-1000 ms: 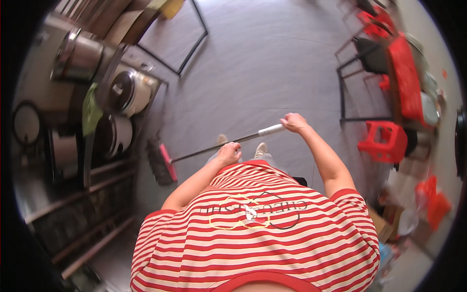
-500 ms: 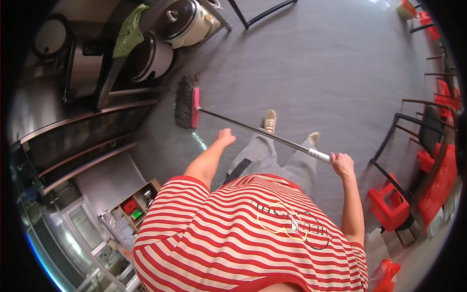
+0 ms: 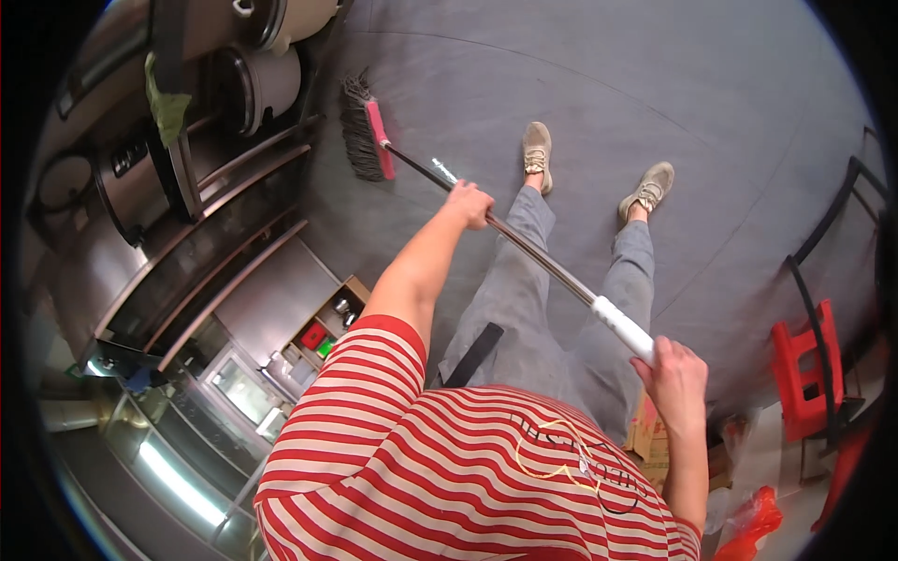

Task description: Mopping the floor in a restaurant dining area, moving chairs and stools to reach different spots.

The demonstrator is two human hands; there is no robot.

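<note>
A broom with a metal pole (image 3: 552,265) and a white end grip lies slantwise across the view in front of me. My left hand (image 3: 470,205) is closed round the bare pole partway down. Up at the white grip's end, my right hand (image 3: 675,374) is wrapped round it. The broom head (image 3: 366,131), pink with dark grey bristles, is on the grey floor at the far left, close to the metal counter's foot. My fingertips are partly hidden behind the pole and grip.
A stainless steel counter (image 3: 224,248) with shelves runs along the left, with a pot-like cooker (image 3: 267,84) and a green cloth (image 3: 166,103) there. At right stand a red plastic stool (image 3: 806,369) and a black metal frame (image 3: 812,271). A cardboard box (image 3: 647,438) sits beside my right leg.
My left hand, free of the broom before, now grips its pole. The view has shifted, and the broom head now appears higher in it.
</note>
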